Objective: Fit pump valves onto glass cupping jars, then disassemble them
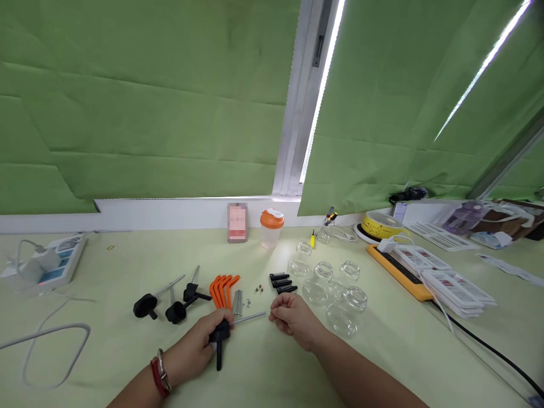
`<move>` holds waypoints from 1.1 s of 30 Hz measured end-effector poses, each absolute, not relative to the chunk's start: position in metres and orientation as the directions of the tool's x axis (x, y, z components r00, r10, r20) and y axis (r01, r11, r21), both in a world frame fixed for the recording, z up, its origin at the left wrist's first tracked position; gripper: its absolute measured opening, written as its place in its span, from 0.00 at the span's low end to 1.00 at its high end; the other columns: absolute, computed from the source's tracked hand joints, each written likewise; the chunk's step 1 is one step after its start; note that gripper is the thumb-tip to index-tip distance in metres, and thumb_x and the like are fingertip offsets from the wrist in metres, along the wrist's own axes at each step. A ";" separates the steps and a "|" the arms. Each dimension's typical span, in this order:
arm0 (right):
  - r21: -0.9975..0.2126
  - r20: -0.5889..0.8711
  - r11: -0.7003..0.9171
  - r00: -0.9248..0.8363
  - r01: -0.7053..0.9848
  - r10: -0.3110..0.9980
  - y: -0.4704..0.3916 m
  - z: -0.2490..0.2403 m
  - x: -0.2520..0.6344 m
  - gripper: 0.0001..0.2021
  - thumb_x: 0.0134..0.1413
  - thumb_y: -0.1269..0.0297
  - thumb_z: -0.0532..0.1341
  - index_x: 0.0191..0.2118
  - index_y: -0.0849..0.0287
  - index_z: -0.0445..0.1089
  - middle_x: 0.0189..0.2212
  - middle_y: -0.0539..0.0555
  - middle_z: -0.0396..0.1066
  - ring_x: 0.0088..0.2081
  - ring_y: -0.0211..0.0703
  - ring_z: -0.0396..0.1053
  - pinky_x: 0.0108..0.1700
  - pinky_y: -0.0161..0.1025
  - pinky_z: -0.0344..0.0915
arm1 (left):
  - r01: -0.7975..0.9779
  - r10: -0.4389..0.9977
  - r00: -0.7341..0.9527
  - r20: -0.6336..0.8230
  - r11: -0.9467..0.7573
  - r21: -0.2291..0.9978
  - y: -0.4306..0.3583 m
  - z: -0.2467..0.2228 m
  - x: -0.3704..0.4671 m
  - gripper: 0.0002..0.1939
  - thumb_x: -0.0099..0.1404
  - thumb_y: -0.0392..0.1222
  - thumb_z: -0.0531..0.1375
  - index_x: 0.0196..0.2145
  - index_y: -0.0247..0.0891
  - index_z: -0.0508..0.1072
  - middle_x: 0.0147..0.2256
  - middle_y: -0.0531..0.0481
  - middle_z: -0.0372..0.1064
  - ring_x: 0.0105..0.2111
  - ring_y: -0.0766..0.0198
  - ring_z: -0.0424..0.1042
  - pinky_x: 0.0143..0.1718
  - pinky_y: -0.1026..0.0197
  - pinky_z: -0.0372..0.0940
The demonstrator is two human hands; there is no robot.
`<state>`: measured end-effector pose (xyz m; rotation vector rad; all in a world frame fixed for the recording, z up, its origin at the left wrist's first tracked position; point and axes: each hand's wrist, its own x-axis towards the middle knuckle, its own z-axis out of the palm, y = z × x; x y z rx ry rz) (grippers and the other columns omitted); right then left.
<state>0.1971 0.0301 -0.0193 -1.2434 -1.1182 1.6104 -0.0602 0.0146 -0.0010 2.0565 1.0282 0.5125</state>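
My left hand (203, 345) is closed around a black plastic piece (220, 333) with a thin metal rod (250, 317) sticking out to the right. Just past the rod's tip, my right hand (293, 318) has its fingertips pinched together; anything between them is too small to make out. Similar black pieces with rods (145, 306) lie to the left. Beyond my hands are orange bent handles (221, 288), a row of metal pins (238, 302), tiny brown bits (259, 289) and black ridged parts (282, 282).
Several clear glass jars (346, 311) stand right of my right hand. At the back are a phone (237, 222) and an orange-lidded cup (271, 229). An orange-and-black power strip (399, 273) lies right, a white one (63, 263) left, with cables (80, 362).
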 end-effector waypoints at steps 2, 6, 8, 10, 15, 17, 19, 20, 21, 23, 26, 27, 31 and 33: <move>-0.944 -0.256 -0.292 -0.218 -0.152 0.942 0.028 -0.023 0.198 0.07 0.39 0.69 0.59 0.28 0.60 0.61 0.21 0.49 0.70 0.15 0.28 0.54 0.17 0.30 0.41 | 0.463 0.795 0.606 0.018 -0.371 0.805 0.017 0.001 -0.061 0.24 0.45 0.23 0.45 0.39 0.41 0.63 0.36 0.52 0.63 0.38 0.63 0.62 0.41 0.64 0.58; -0.936 -0.235 -0.293 -0.276 -0.195 0.932 0.028 -0.025 0.198 0.08 0.39 0.69 0.61 0.29 0.60 0.62 0.22 0.50 0.71 0.14 0.27 0.55 0.16 0.30 0.42 | 0.405 0.746 0.666 0.000 -0.361 0.840 0.022 0.002 -0.064 0.23 0.43 0.24 0.45 0.37 0.41 0.63 0.38 0.53 0.62 0.40 0.64 0.61 0.44 0.63 0.57; -0.937 -0.246 -0.304 -0.293 -0.172 0.924 0.029 -0.023 0.197 0.08 0.38 0.69 0.61 0.29 0.61 0.63 0.22 0.50 0.72 0.14 0.28 0.56 0.16 0.29 0.44 | 0.423 0.734 0.677 -0.058 -0.323 0.846 0.024 0.002 -0.066 0.25 0.41 0.25 0.45 0.37 0.41 0.62 0.37 0.54 0.61 0.38 0.64 0.60 0.43 0.64 0.56; -0.940 -0.260 -0.310 -0.289 -0.140 0.921 0.029 -0.021 0.197 0.08 0.38 0.69 0.61 0.29 0.61 0.63 0.23 0.50 0.72 0.14 0.28 0.56 0.16 0.29 0.44 | 0.448 0.724 0.679 -0.121 -0.279 0.849 0.026 0.004 -0.068 0.26 0.39 0.26 0.45 0.38 0.41 0.62 0.35 0.54 0.59 0.37 0.65 0.59 0.42 0.64 0.56; -0.942 -0.287 -0.320 -0.263 -0.095 0.921 0.031 -0.018 0.195 0.10 0.36 0.68 0.63 0.29 0.62 0.64 0.23 0.50 0.72 0.15 0.27 0.56 0.16 0.29 0.44 | 0.456 0.682 0.705 -0.192 -0.230 0.860 0.028 0.010 -0.070 0.26 0.39 0.28 0.47 0.39 0.42 0.60 0.35 0.55 0.56 0.37 0.63 0.57 0.40 0.64 0.56; -0.943 -0.294 -0.322 -0.250 -0.081 0.922 0.032 -0.019 0.193 0.11 0.36 0.67 0.64 0.30 0.61 0.64 0.23 0.50 0.72 0.15 0.27 0.56 0.16 0.29 0.45 | 0.433 0.663 0.720 -0.207 -0.195 0.880 0.028 0.009 -0.070 0.26 0.39 0.28 0.49 0.40 0.42 0.60 0.35 0.55 0.55 0.36 0.63 0.56 0.38 0.65 0.57; -0.945 -0.297 -0.320 -0.239 -0.063 0.924 0.033 -0.020 0.192 0.11 0.36 0.66 0.64 0.30 0.61 0.64 0.23 0.49 0.71 0.14 0.27 0.55 0.16 0.29 0.45 | 0.393 0.645 0.736 -0.205 -0.160 0.905 0.028 0.008 -0.069 0.24 0.42 0.30 0.53 0.40 0.42 0.60 0.35 0.55 0.54 0.35 0.64 0.55 0.35 0.66 0.57; -0.946 -0.298 -0.319 -0.235 -0.056 0.925 0.033 -0.020 0.192 0.12 0.36 0.65 0.64 0.30 0.61 0.64 0.23 0.49 0.71 0.15 0.27 0.55 0.16 0.29 0.45 | 0.383 0.647 0.736 -0.199 -0.155 0.911 0.028 0.008 -0.068 0.21 0.45 0.31 0.54 0.39 0.42 0.60 0.34 0.56 0.53 0.33 0.65 0.55 0.34 0.67 0.57; -0.947 -0.297 -0.317 -0.232 -0.053 0.926 0.033 -0.021 0.192 0.12 0.37 0.64 0.64 0.30 0.61 0.64 0.22 0.48 0.71 0.15 0.27 0.55 0.16 0.29 0.45 | 0.383 0.661 0.726 -0.190 -0.160 0.910 0.027 0.007 -0.067 0.18 0.48 0.34 0.56 0.39 0.42 0.60 0.33 0.56 0.53 0.32 0.66 0.54 0.33 0.67 0.56; -0.949 -0.290 -0.310 -0.228 -0.056 0.930 0.033 -0.022 0.192 0.12 0.37 0.63 0.64 0.30 0.61 0.65 0.20 0.46 0.68 0.15 0.27 0.55 0.16 0.29 0.45 | 0.404 0.702 0.693 -0.164 -0.189 0.895 0.026 0.007 -0.064 0.11 0.55 0.39 0.56 0.37 0.41 0.61 0.32 0.56 0.53 0.32 0.66 0.54 0.33 0.66 0.56; -0.953 -0.275 -0.296 -0.227 -0.064 0.934 0.032 -0.023 0.193 0.11 0.38 0.63 0.64 0.30 0.61 0.66 0.17 0.44 0.64 0.16 0.28 0.55 0.16 0.29 0.47 | 0.389 0.749 0.651 -0.121 -0.193 0.901 0.025 0.005 -0.061 0.08 0.59 0.44 0.56 0.37 0.41 0.62 0.32 0.56 0.55 0.32 0.66 0.55 0.34 0.66 0.57; -0.954 -0.272 -0.294 -0.230 -0.066 0.934 0.032 -0.024 0.193 0.11 0.38 0.64 0.64 0.30 0.61 0.66 0.17 0.44 0.63 0.16 0.28 0.55 0.16 0.29 0.47 | 0.371 0.758 0.642 -0.116 -0.174 0.912 0.024 0.004 -0.061 0.09 0.59 0.44 0.56 0.37 0.41 0.63 0.32 0.55 0.57 0.32 0.65 0.56 0.35 0.65 0.57; -0.952 -0.276 -0.299 -0.235 -0.067 0.932 0.031 -0.026 0.194 0.12 0.38 0.63 0.66 0.31 0.62 0.67 0.18 0.44 0.65 0.16 0.28 0.54 0.16 0.29 0.46 | 0.327 0.776 0.613 -0.147 -0.079 0.942 0.026 -0.003 -0.062 0.18 0.59 0.45 0.58 0.47 0.42 0.64 0.36 0.53 0.61 0.37 0.62 0.60 0.41 0.62 0.59; -0.951 -0.282 -0.303 -0.233 -0.061 0.931 0.031 -0.025 0.194 0.13 0.36 0.63 0.67 0.30 0.62 0.67 0.17 0.44 0.64 0.15 0.28 0.54 0.16 0.29 0.46 | 0.324 0.776 0.611 -0.159 -0.061 0.944 0.027 -0.006 -0.064 0.23 0.59 0.45 0.58 0.53 0.43 0.62 0.39 0.51 0.62 0.40 0.60 0.61 0.45 0.59 0.58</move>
